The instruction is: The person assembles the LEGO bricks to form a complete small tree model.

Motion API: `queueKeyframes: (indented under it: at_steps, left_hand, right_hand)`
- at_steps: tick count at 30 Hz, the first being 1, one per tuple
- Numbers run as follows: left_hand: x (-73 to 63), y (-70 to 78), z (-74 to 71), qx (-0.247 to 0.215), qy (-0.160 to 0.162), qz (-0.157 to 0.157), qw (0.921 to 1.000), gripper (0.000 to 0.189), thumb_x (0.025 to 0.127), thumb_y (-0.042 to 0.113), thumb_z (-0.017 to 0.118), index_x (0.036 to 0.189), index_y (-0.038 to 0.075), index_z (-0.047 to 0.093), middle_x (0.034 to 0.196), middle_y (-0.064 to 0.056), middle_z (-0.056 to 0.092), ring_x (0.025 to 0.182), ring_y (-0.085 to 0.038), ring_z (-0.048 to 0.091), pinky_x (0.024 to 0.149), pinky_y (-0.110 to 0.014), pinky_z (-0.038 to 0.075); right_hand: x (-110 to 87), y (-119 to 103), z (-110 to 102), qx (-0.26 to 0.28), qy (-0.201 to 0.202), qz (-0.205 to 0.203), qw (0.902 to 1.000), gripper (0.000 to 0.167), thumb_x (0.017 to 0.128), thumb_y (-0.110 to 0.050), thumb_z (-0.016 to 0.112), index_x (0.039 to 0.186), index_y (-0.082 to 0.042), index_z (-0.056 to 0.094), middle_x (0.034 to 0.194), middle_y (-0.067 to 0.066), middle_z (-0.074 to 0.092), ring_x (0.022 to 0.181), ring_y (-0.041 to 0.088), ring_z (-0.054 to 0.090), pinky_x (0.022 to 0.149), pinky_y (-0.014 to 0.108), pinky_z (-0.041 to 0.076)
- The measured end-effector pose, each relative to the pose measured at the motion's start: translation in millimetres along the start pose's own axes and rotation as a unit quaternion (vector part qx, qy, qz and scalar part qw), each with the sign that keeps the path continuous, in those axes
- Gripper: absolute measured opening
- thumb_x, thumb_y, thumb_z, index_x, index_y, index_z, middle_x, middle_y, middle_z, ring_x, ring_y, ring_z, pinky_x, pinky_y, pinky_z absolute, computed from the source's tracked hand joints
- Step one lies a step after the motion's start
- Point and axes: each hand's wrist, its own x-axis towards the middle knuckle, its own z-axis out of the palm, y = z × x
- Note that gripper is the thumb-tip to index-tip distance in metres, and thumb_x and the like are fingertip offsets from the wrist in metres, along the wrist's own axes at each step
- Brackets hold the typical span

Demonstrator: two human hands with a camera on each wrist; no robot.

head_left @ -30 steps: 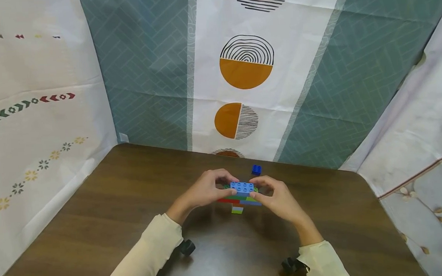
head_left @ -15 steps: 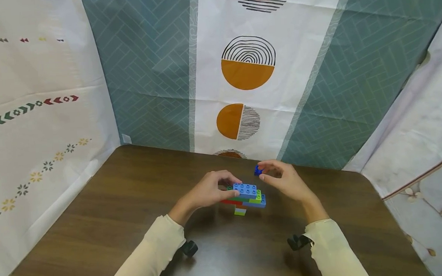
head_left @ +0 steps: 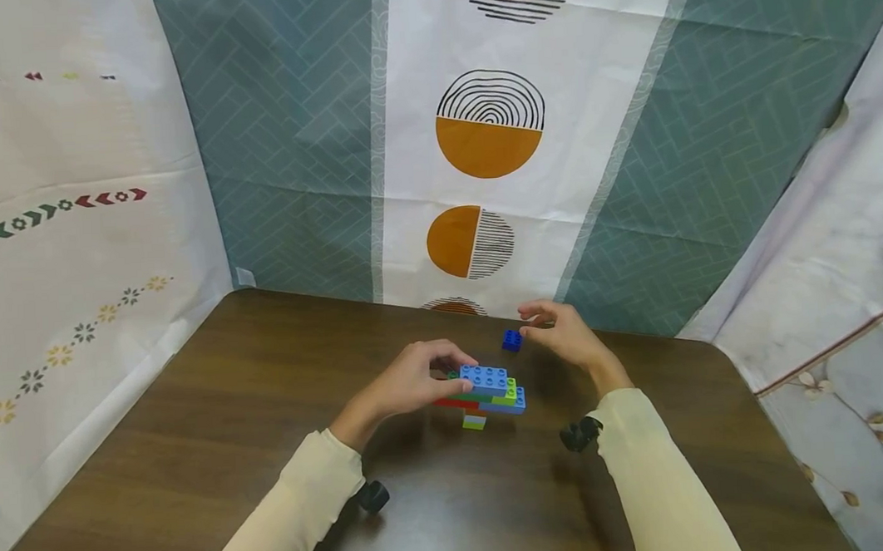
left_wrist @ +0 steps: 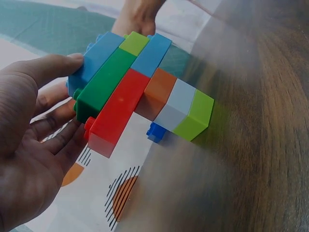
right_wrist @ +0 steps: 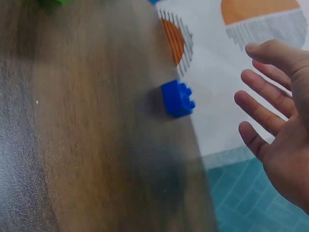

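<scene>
A stack of toy building bricks (left_wrist: pixel 116 96) stands on the table on a narrow stem of orange, white and lime bricks, with green, red, lime and light blue bricks spreading above. My left hand (head_left: pixel 409 379) grips its left end, thumb against the top light blue brick (head_left: pixel 483 379) and the other fingers round the back. Behind the stack, a small dark blue brick (head_left: pixel 511 340) sits on the table, studs up. My right hand (head_left: pixel 564 336) hovers just right of this brick, fingers spread and holding nothing; in the right wrist view a gap shows between fingers and brick (right_wrist: pixel 177 99).
The brown wooden table (head_left: pixel 265 343) ends at a back edge close behind the dark blue brick. A patterned cloth (head_left: pixel 491 148) hangs behind it, with more cloth at the left (head_left: pixel 80 244) and right. A black camera (head_left: pixel 373 496) sits at the left wrist.
My right hand has left the top light blue brick, reached back to the dark blue brick, and now stands a little apart from it. The left hand keeps its grip on the stack.
</scene>
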Motion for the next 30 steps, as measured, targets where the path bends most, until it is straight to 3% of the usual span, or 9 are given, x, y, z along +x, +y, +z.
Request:
queueKeyframes:
  at_steps: [8, 20, 30]
  left_hand:
    - [1.4, 1.7, -1.1, -0.002, -0.002, 0.006, 1.0000, 0.028, 0.091, 0.023, 0.079, 0.117, 0.015, 0.074, 0.112, -0.001, 0.072, 0.097, -0.018, 0.066, 0.095, -0.042, 0.060]
    - [-0.7, 0.8, 1.6, -0.008, -0.004, -0.002, 1.0000, 0.028, 0.092, 0.024, 0.078, 0.118, 0.015, 0.073, 0.114, -0.002, 0.072, 0.098, -0.017, 0.066, 0.097, -0.042, 0.060]
    - [-2.0, 0.6, 0.2, -0.006, 0.001, -0.008, 0.9999, 0.029, 0.092, 0.025, 0.078, 0.119, 0.016, 0.073, 0.115, 0.000, 0.072, 0.099, -0.018, 0.065, 0.098, -0.042, 0.059]
  right_hand:
    - [3.7, 20.3, 4.5, -0.002, -0.014, 0.059, 0.9982, 0.046, 0.097, -0.012, 0.069, 0.139, 0.002, 0.058, 0.141, 0.023, 0.061, 0.124, 0.041, 0.061, 0.105, 0.056, 0.052]
    - [10.7, 46.2, 25.8, -0.018, -0.010, 0.070, 0.9974, 0.043, 0.094, -0.011, 0.072, 0.133, 0.001, 0.062, 0.131, 0.024, 0.067, 0.119, 0.040, 0.064, 0.100, 0.051, 0.055]
    - [14.2, 49.6, 35.4, -0.029, 0.011, 0.088, 0.9957, 0.036, 0.094, -0.010, 0.072, 0.128, 0.000, 0.066, 0.122, 0.023, 0.071, 0.114, 0.036, 0.066, 0.097, 0.048, 0.055]
